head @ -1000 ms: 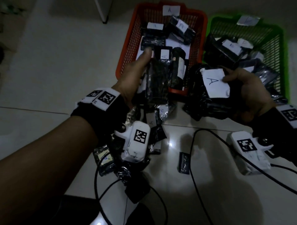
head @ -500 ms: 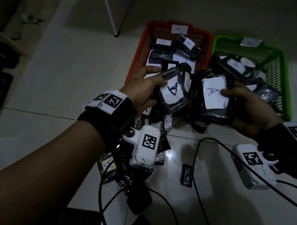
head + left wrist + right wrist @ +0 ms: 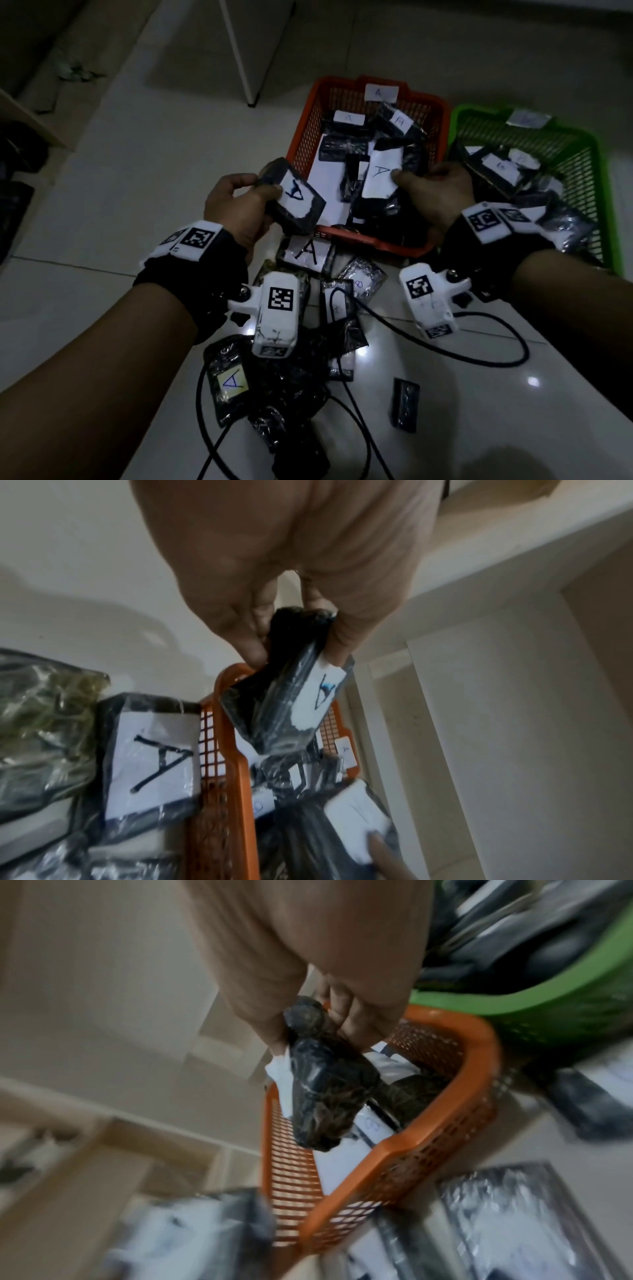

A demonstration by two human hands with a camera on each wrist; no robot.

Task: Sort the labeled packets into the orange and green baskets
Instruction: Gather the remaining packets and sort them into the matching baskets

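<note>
The left hand (image 3: 236,209) holds a black packet (image 3: 296,202) with its thumb and fingers curled round one end. This packet has a white label with an A on it, and it is up in the air just outside the near left corner of the orange basket (image 3: 310,126). The right hand (image 3: 433,197) pinches a second packet (image 3: 380,185), also with an A label, and holds it over the inside of the orange basket, above other black packets that already lie there. The orange basket has an A tag on its far wall. The green basket (image 3: 599,164) sits right beside it on the right, touching it or nearly so, and it has black packets in it too. Their labels are too dim to read. On the floor (image 3: 120,154), near the person, lies a pile of packets (image 3: 301,253) not yet sorted. 2 of them show an A label. Black cables (image 3: 479,359) run across the floor by the pile.
</note>
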